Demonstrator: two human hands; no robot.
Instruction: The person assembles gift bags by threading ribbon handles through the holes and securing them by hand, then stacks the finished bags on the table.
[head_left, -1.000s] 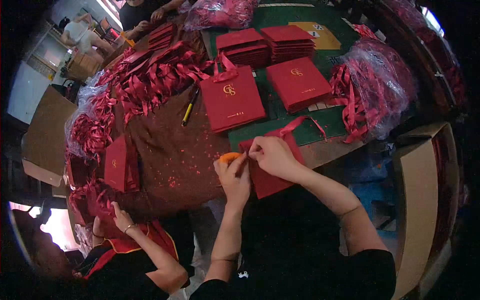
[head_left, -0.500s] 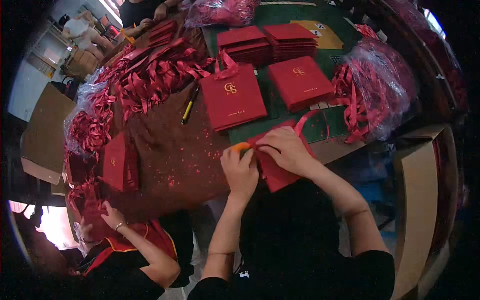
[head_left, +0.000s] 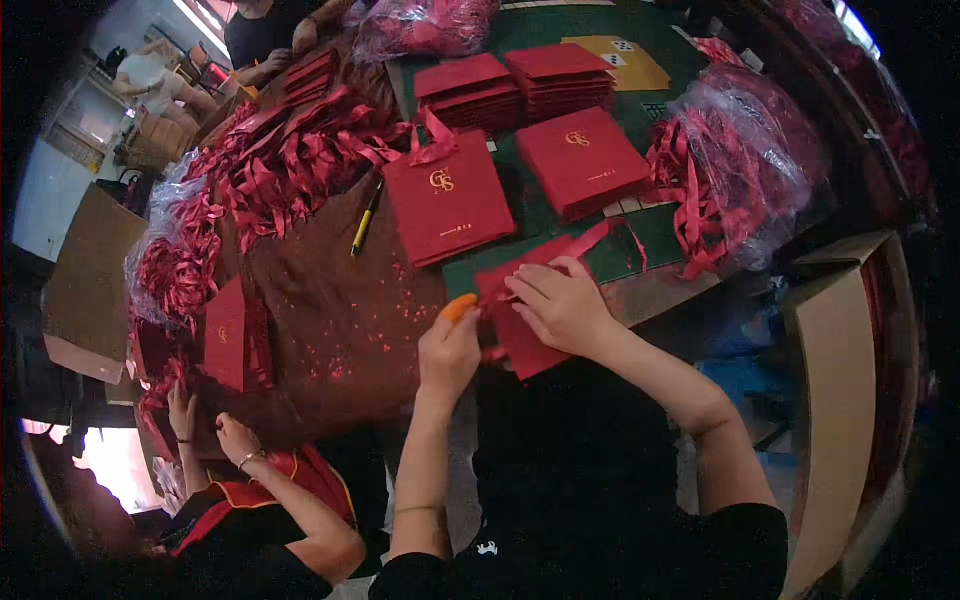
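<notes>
A red paper gift bag (head_left: 535,335) lies tilted at the table's near edge, with a red ribbon handle (head_left: 598,236) at its upper side. My right hand (head_left: 567,308) is closed over the bag, fingers curled at its upper left part. Just left of the bag, apart from it, my left hand (head_left: 450,355) is closed. A small orange thing (head_left: 459,307) shows at its fingertips; whether it is held or worn on a finger, I cannot tell. Beyond my hands lie a red bag with a gold logo (head_left: 450,205) and a stack of similar bags (head_left: 583,165).
More bag stacks (head_left: 560,75) stand farther back. Ribboned bags (head_left: 300,150) pile up at left, near a yellow pen (head_left: 366,222). A plastic-wrapped bundle (head_left: 750,170) sits at right above a cardboard box (head_left: 835,400). A co-worker's hands (head_left: 240,440) are at lower left.
My left hand has drawn away from the bag, left and down, with the orange thing. My right hand has shifted slightly left, still on the bag. The co-worker's hands have moved.
</notes>
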